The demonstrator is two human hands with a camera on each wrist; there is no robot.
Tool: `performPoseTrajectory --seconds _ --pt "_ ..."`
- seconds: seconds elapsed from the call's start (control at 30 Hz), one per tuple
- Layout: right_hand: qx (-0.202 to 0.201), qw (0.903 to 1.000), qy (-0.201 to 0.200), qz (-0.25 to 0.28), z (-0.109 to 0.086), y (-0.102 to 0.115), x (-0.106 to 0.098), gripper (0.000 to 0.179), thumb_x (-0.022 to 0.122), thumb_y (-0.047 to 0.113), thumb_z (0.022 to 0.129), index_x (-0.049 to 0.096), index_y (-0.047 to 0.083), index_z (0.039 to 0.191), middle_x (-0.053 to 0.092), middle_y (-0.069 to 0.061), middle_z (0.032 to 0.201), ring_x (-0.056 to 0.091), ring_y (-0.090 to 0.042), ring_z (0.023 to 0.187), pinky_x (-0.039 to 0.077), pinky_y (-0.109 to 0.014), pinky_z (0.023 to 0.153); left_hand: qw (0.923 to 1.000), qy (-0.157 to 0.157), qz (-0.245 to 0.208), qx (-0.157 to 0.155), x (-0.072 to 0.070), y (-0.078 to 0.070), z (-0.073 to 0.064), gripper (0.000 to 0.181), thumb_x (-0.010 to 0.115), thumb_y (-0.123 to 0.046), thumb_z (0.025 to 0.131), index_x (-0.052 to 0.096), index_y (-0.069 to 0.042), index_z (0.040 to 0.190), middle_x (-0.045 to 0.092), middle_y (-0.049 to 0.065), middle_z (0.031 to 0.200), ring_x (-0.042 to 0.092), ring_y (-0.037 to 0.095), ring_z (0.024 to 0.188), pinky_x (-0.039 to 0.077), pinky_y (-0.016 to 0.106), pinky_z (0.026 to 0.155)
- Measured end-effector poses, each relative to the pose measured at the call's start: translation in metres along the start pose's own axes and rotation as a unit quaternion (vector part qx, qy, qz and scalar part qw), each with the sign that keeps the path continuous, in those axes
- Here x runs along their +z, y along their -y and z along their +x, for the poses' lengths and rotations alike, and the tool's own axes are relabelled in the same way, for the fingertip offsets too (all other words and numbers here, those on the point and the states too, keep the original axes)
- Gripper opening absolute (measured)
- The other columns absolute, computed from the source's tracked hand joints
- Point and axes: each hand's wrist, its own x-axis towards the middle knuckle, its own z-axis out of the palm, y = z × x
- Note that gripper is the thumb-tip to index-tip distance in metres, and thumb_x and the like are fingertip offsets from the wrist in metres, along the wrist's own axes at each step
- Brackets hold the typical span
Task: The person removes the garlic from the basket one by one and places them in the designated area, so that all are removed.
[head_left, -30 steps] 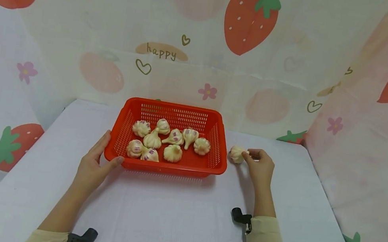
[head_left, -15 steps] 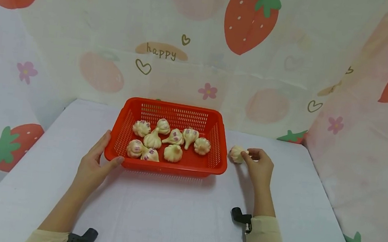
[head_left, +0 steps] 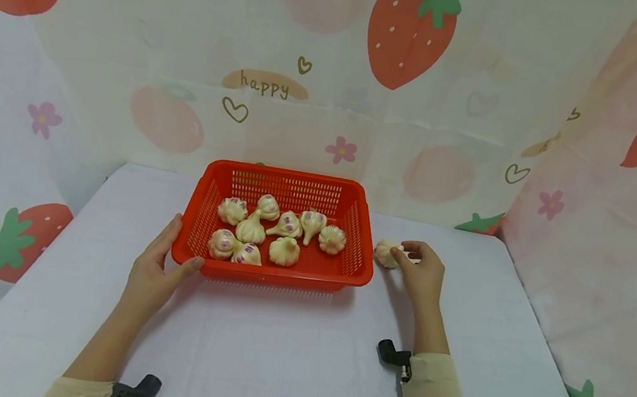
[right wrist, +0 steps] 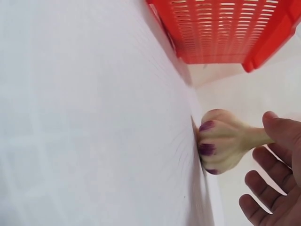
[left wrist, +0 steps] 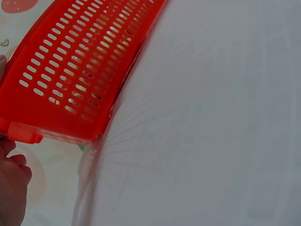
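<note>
A red plastic basket (head_left: 262, 275) with slotted walls stands on the white table, holding several pale garlic bulbs (head_left: 284, 251). My left hand (head_left: 155, 272) holds the basket's left end, thumb on the front corner rim and fingers along the side; the left wrist view shows fingertips curled under the rim lip. Just right of the basket, my right hand (head_left: 424, 277) pinches a garlic bulb (head_left: 387, 253) by its stem. The right wrist view shows that purple-streaked garlic bulb (right wrist: 221, 141) with its base at the table surface, thumb on the stem, other fingers loosely bent.
The white-covered table (head_left: 277, 351) extends in front of the basket and to both sides. A strawberry-print cloth (head_left: 315, 126) rises behind it and at the sides. Black wrist cameras (head_left: 137, 391) sit at both sleeve cuffs.
My right hand has shifted slightly left towards the basket, and the garlic bulb in it has moved along. The left hand and basket have stayed in place.
</note>
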Motion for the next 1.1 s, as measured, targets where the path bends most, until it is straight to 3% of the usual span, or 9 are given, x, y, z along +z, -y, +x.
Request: performPoseTrajectory --seconds 0.3,0.53,0.7,0.87,1.1 --pt "-0.02 0.9998 0.001 0.004 0.0 0.008 -0.003 0.032 0.082 0.028 0.089 0.073 0.007 0.111 0.074 -0.012 0.111 0.064 -0.03 0.105 0.05 -0.039 0.087 1.0 -0.002 -0.002 -0.001 0.0 0.0 0.0 0.089 0.077 -0.033 0.093 0.021 -0.03 0.163 0.024 -0.006 0.169 0.023 0.018 0.157 0.033 0.047 0.118" --pt "-0.032 0.9994 -0.004 0.013 0.002 0.015 -0.009 0.033 0.081 0.03 0.09 0.073 0.008 0.113 0.073 -0.009 0.114 0.063 -0.027 0.107 0.052 -0.044 0.094 1.0 0.0 0.004 -0.003 0.0 -0.002 0.0 0.09 0.077 -0.033 0.093 0.021 -0.032 0.163 0.024 -0.006 0.169 0.023 0.019 0.157 0.035 0.054 0.115" --pt "-0.041 0.9988 -0.011 0.026 0.001 0.028 -0.017 0.033 0.082 0.028 0.089 0.073 0.007 0.113 0.073 -0.011 0.114 0.063 -0.029 0.108 0.052 -0.047 0.096 1.0 0.0 0.004 -0.003 0.0 -0.002 0.0 0.089 0.077 -0.033 0.093 0.02 -0.034 0.162 0.024 -0.006 0.17 0.023 0.018 0.157 0.035 0.051 0.116" --pt "-0.067 0.9966 -0.02 0.043 -0.001 0.041 -0.023 0.032 0.083 0.024 0.089 0.074 0.005 0.112 0.074 -0.012 0.112 0.063 -0.029 0.107 0.052 -0.05 0.095 1.0 -0.001 0.005 -0.004 -0.001 -0.002 -0.001 0.089 0.077 -0.031 0.093 0.022 -0.03 0.163 0.025 -0.006 0.169 0.023 0.018 0.157 0.034 0.041 0.118" --pt "-0.103 0.9932 -0.022 0.048 -0.005 0.058 -0.028 0.031 0.082 0.025 0.089 0.074 0.008 0.113 0.073 -0.008 0.112 0.064 -0.028 0.107 0.05 -0.047 0.094 0.9999 0.002 0.01 -0.006 -0.001 -0.003 0.0 0.09 0.077 -0.033 0.093 0.022 -0.025 0.164 0.024 -0.005 0.17 0.023 0.02 0.157 0.034 0.048 0.116"
